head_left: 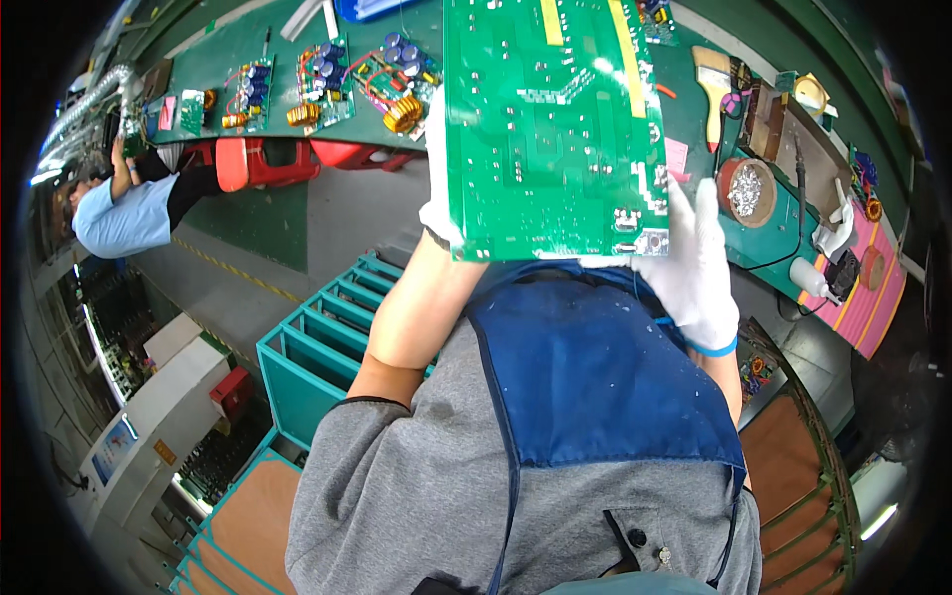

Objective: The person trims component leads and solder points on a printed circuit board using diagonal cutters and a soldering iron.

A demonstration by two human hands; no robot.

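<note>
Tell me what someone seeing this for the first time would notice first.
The large green circuit board fills the upper middle of the view, held up solder side toward the camera by the left hand and right hand, both in white gloves. Behind it on the green workbench lie smaller boards with copper coils, and to the right sit a brush and a round tin of metal wool.

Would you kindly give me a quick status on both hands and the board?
Left hand and right hand, both white-gloved, gripping green circuit board by opposite edges. Board raised, solder side toward camera. Nothing in the way.
</note>
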